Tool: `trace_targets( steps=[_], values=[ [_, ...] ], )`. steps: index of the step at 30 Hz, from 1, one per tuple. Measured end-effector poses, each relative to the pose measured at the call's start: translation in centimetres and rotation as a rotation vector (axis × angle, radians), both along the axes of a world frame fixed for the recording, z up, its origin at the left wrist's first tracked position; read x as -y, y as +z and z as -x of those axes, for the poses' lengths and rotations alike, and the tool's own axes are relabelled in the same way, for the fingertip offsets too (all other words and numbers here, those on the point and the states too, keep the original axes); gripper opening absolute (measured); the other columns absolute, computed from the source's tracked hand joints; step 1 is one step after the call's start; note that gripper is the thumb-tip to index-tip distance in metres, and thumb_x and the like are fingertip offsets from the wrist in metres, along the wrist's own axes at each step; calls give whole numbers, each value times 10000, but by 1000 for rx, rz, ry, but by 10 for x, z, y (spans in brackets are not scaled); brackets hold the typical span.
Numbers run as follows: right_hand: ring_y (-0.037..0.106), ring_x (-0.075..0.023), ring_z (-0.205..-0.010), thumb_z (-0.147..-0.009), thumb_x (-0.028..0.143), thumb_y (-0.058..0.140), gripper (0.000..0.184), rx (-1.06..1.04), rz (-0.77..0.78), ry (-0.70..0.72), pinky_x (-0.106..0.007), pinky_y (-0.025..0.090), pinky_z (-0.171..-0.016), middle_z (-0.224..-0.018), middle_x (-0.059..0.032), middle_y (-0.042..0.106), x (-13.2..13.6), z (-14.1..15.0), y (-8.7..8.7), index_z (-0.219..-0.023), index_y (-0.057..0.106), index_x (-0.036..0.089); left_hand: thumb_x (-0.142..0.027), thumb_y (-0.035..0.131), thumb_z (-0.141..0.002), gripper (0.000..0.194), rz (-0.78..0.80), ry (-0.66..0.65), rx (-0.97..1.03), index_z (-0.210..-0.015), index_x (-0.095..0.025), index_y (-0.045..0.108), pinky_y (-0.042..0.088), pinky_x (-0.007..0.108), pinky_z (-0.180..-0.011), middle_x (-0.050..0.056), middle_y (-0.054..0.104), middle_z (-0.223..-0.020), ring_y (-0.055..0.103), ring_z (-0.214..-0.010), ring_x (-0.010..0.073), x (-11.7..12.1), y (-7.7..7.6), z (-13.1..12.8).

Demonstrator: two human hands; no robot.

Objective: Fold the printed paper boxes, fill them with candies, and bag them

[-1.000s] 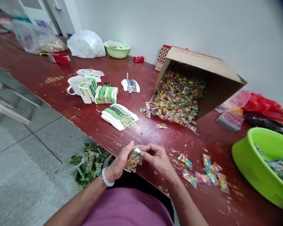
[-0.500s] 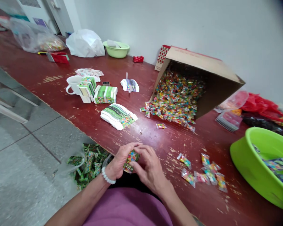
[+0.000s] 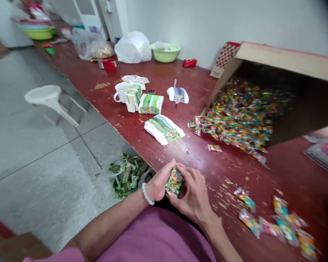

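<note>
Both my hands are closed around a small green printed candy box (image 3: pixel 175 181), just off the table's near edge. My left hand (image 3: pixel 161 184), with a pale bead bracelet at the wrist, grips its left side. Along its top and right side, the fingers and thumb of my right hand (image 3: pixel 194 190) hold it. Beyond them, a fanned stack of flat green cartons (image 3: pixel 163 128) lies on the red table (image 3: pixel 131 133). Wrapped candies (image 3: pixel 285 228) are scattered to the right. More candies (image 3: pixel 242 116) spill from a tipped cardboard box (image 3: pixel 287 60).
Below the table edge, a clear bag of green packets (image 3: pixel 129 178) stands to the left. Behind the flat stack are banded carton bundles (image 3: pixel 151 103) and a white mug (image 3: pixel 121 92). A white stool (image 3: pixel 47 95) stands on the floor. Against the wall sits a pale green basin (image 3: pixel 166 54).
The view has swung left, so everything sits further right and the large green tub is nearly out of frame. My hands still hold the box, whose printed face now shows more.
</note>
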State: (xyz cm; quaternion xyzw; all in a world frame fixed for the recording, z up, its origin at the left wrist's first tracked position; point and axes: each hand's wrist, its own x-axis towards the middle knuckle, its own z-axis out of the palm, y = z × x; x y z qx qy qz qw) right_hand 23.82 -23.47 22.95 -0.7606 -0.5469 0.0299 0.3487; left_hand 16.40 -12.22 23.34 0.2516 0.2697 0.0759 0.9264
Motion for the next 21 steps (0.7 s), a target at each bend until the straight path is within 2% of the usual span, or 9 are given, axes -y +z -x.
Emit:
trace_targets(
  steps=[3, 5, 7, 10, 12, 14, 16, 19, 21],
  values=[
    [547, -341, -1112, -685, 322, 774, 771, -95, 0, 85, -498, 466, -923, -1264, -140, 571, 0, 5, -1, -1383, 459, 240, -387, 721, -824, 278, -128, 29, -7, -963, -154, 662, 530, 227, -707, 31, 699, -857, 674, -756, 143, -1, 0, 16],
    [491, -344, -1239, -746, 365, 758, 797, -187, 13, 193, -494, 459, -991, -1386, -150, 485, -1, 8, 2, -1448, 397, 253, -448, 679, -852, 333, -254, 19, -58, -1049, -184, 630, 494, 206, -546, 11, 674, -794, 632, -599, 118, -8, 3, 32],
    [433, -336, -1326, -808, 406, 720, 730, -277, 12, 223, -491, 442, -1043, -1445, -144, 421, -2, 6, 5, -1453, 404, 273, -535, 622, -868, 421, -394, -11, -146, -1141, -217, 586, 423, 196, -426, -6, 650, -705, 577, -465, 114, -20, 4, 52],
    [475, -314, -1298, -877, 390, 652, 495, -320, -43, 71, -508, 436, -1051, -1391, -125, 473, -3, -11, 1, -1344, 523, 286, -556, 635, -844, 462, -665, 125, -327, -1143, -208, 579, 450, 206, -455, 6, 662, -727, 600, -495, 124, -45, 1, 83],
    [548, -293, -1198, -893, 367, 628, 382, -318, -82, -33, -502, 469, -1001, -1313, -114, 541, -3, -32, -7, -1261, 582, 278, -587, 629, -824, 496, -749, 187, -486, -1140, -210, 577, 473, 226, -482, -3, 659, -712, 600, -505, 133, -62, -8, 102],
    [603, -271, -1073, -882, 368, 632, 337, -329, -101, -118, -469, 512, -917, -1221, -110, 596, -1, -56, -16, -1200, 621, 255, -637, 593, -810, 540, -815, 211, -639, -1155, -222, 572, 498, 252, -516, 1, 664, -746, 636, -590, 168, -79, -24, 116],
    [631, -247, -929, -859, 391, 642, 352, -368, -104, -238, -426, 538, -813, -1093, -107, 639, 0, -82, -23, -1165, 648, 218, -689, 507, -821, 602, -974, 183, -815, -1190, -219, 580, 539, 297, -595, 39, 687, -851, 685, -791, 233, -93, -44, 124],
    [628, -218, -783, -820, 429, 645, 419, -448, -104, -413, -384, 533, -717, -949, -94, 663, 0, -112, -27, -1143, 663, 164, -666, 556, -784, 757, -1057, 177, -916, -1348, -164, 503, 550, 393, -738, 141, 689, -1087, 641, -1069, 342, -110, -71, 130],
    [626, -213, -769, -809, 437, 630, 431, -461, -102, -440, -377, 524, -715, -970, -106, 678, -7, -122, -27, -1125, 666, 146, -630, 562, -793, 813, -1175, 151, -944, -1421, -131, 431, 519, 447, -878, 195, 613, -1292, 581, -1196, 367, -116, -78, 131]
  ],
)
